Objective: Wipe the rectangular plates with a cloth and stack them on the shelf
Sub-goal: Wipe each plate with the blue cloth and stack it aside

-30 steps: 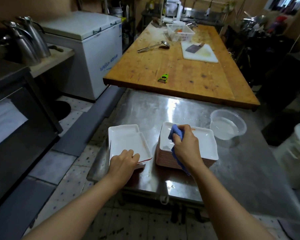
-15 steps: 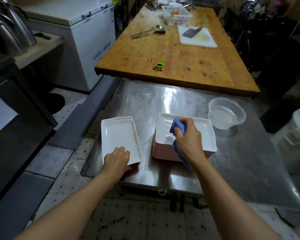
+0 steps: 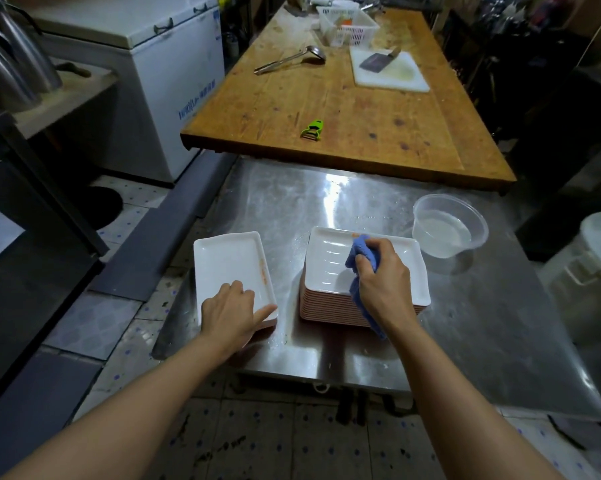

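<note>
A single white rectangular plate [image 3: 228, 265] lies on the steel table [image 3: 465, 323] at the front left, with an orange smear along its right rim. My left hand [image 3: 231, 315] grips its near edge, thumb on the rim. To the right stands a tall stack of rectangular plates [image 3: 330, 271], white on top with pinkish sides. My right hand [image 3: 384, 280] holds a bunched blue cloth [image 3: 361, 252] pressed onto the top plate of the stack; the cloth's tail hangs down by the wrist.
A clear plastic bowl of water [image 3: 448, 228] sits right of the stack. Behind the steel table is a wooden table [image 3: 344, 109] with a green peeler [image 3: 313, 129], a ladle, a white cutting board with a cleaver and a basket. A white chest freezer [image 3: 160, 74] stands at the left.
The left hand set the single plate flat on the table and keeps hold of its near edge. The right hand with the cloth slid a little farther onto the top plate of the stack.
</note>
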